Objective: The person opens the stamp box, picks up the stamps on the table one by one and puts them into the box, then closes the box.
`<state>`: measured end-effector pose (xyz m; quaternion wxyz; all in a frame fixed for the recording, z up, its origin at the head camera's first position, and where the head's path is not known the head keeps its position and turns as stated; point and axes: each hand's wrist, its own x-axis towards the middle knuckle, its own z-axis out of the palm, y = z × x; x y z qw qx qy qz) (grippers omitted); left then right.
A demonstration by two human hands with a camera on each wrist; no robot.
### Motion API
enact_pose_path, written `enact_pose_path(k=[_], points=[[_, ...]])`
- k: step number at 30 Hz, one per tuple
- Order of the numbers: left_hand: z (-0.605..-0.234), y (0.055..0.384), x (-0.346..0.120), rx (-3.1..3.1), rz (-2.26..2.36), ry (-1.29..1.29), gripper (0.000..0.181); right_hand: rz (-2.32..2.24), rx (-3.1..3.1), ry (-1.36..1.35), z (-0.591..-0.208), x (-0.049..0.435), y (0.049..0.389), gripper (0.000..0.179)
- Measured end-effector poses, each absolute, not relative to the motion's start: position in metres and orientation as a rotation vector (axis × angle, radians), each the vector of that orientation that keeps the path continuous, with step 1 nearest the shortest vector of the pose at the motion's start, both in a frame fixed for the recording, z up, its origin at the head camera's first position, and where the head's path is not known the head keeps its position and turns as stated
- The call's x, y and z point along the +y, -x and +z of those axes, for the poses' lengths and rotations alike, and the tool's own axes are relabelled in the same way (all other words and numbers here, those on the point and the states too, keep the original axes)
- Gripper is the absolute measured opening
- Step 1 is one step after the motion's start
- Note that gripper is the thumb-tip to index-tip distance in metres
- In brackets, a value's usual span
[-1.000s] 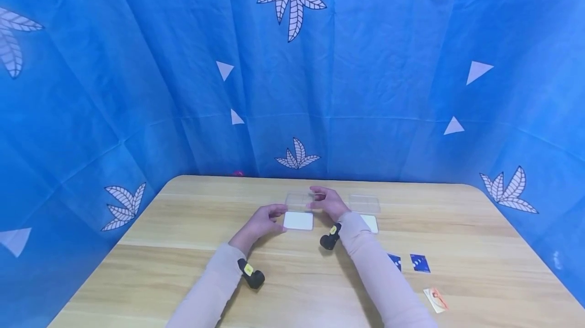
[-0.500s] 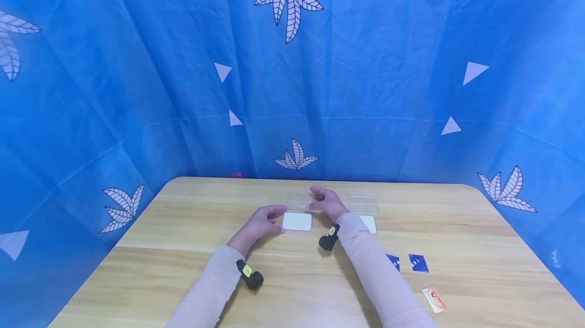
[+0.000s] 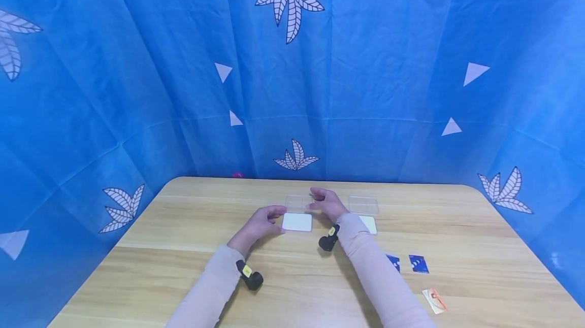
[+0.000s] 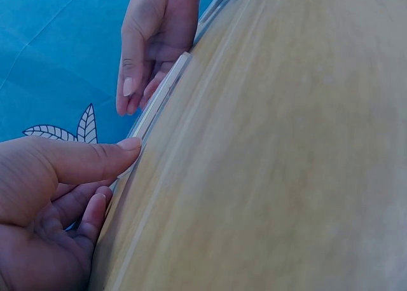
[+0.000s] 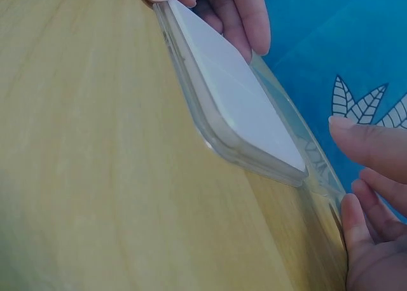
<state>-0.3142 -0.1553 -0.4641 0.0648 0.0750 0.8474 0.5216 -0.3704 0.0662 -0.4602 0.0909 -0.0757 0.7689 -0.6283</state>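
Note:
A white, round-cornered slab [image 5: 235, 81] sits in a clear plastic case [image 5: 216, 148] on the table, and the case's clear lid [image 3: 296, 202] lies folded back on the far side. My left hand [image 3: 261, 224] grips the case's left side, its thumb [image 4: 111, 157] on the near corner and the other fingers farther back. At the lid's right edge is my right hand [image 3: 328, 205], fingers [image 5: 356, 224] bent low beside it and thumb raised apart from them. A second clear case with a white slab [image 3: 368, 224] is partly hidden by the right wrist; its lid [image 3: 363, 205] is folded back too.
Two blue cards [image 3: 418, 263], one partly behind the right sleeve, and a white-and-orange card [image 3: 434, 300] lie on the right of the wooden table [image 3: 183, 247]. A blue patterned curtain [image 3: 365, 74] hangs behind the table's far edge.
The head view has shifted very slightly. Both hands keep their places at the case and lid, with no visible movement of either.

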Motion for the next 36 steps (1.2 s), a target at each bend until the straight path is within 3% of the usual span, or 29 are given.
enact_pose_path(k=[36], points=[[-0.462,0.313,-0.155,2.559,1.582,-0.22,0.06,-1.834,2.316,0.227,-0.432,0.097,0.352,0.056]])
